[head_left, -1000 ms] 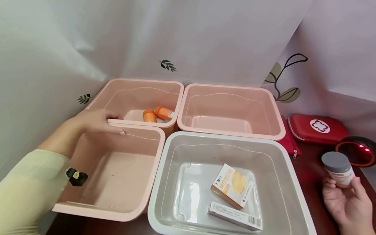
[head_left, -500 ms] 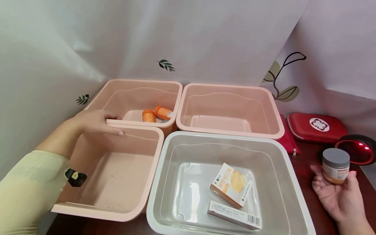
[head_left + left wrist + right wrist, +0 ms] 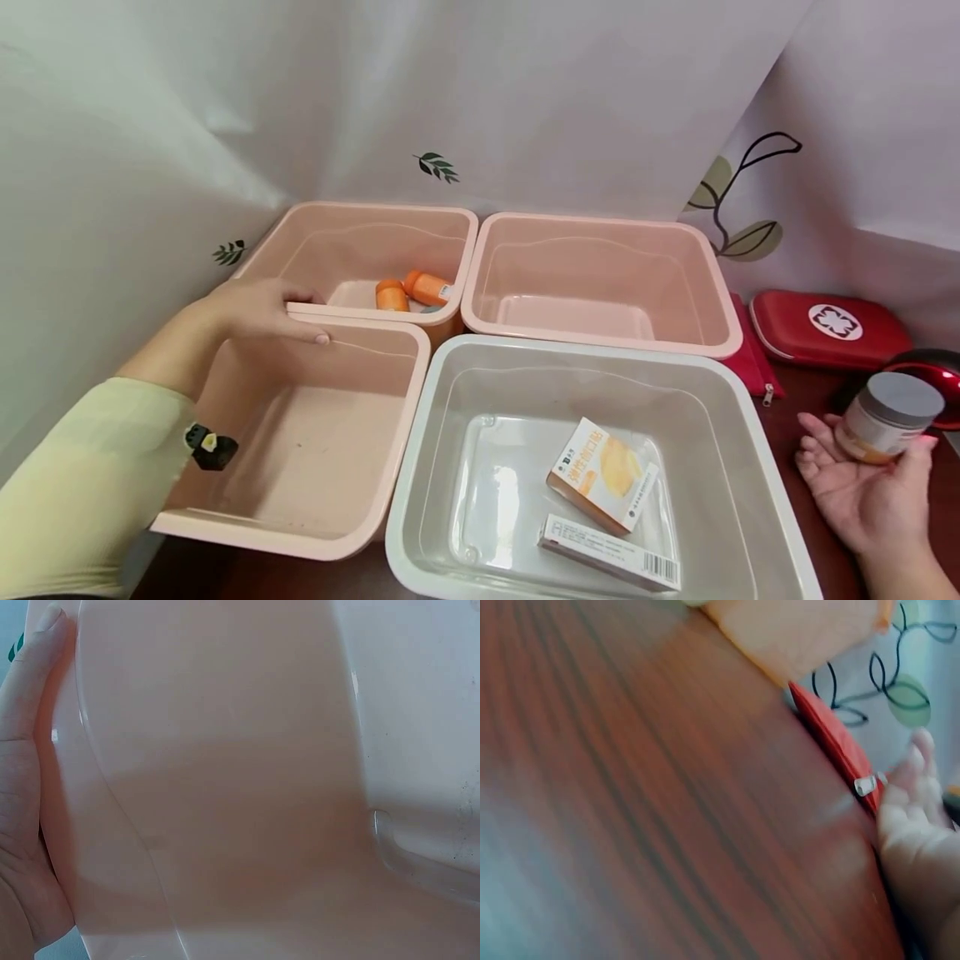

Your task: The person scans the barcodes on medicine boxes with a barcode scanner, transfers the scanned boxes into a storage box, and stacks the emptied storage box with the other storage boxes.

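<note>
My left hand grips the rims where the front-left pink bin meets the back-left pink bin. The thumb lies inside the front bin; most fingers are hidden behind the rim. On the far right, my right hand, palm up, holds a jar with a grey lid and a white-and-orange label. The jar leans right between thumb and fingers. In the right wrist view, my right hand shows at the edge. Within the grey bin lie a bandage box and a slim white carton.
Two orange bottles lie in the back-left bin, near a partly hidden grey item. A back-right pink bin stands beside it. Right of the bins are a red first-aid case, a red zip pouch and a dark ring-shaped object with red lights.
My right hand has turned palm up and the jar has shifted slightly, now tilting right. The left hand keeps its grip on the rims. The head view has shifted a little.
</note>
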Motion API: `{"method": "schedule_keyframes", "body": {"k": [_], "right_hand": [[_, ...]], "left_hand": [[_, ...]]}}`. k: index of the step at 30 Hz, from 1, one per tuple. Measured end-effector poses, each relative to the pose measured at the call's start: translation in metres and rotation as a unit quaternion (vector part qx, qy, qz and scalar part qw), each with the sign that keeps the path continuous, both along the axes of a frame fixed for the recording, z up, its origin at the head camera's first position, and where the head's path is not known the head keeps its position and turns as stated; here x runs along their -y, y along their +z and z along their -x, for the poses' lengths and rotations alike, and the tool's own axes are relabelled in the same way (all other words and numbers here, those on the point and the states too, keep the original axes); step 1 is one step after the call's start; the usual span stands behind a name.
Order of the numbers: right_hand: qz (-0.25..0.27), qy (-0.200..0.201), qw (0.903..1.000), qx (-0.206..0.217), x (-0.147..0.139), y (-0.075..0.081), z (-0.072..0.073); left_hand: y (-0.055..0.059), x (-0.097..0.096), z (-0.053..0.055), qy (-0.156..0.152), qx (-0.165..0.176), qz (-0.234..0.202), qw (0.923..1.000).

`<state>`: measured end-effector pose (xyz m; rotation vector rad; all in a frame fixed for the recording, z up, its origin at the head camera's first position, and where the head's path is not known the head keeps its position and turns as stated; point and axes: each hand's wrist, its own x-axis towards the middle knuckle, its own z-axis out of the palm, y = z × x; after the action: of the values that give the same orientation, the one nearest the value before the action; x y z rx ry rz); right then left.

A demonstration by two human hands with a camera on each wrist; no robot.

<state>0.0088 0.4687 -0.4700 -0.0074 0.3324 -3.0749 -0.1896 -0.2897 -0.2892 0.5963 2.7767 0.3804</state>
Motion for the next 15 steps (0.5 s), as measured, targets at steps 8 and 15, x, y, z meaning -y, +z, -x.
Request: {"method": "schedule_keyframes", "body": {"k": [8, 15], "right_hand": [[-0.025, -0.095, 0.9951, -0.002, 0.027, 0.011, -0.001], [-0.034, -0.066, 0.9928, -0.095, 0.045, 0.007, 0.002]], "left_hand": [[-0.001, 0.000, 0.000, -0.001, 0.007, -0.003, 1.0000], [0.000, 0.000, 0.001, 0.002, 0.011, -0.007, 0.9999]]}}
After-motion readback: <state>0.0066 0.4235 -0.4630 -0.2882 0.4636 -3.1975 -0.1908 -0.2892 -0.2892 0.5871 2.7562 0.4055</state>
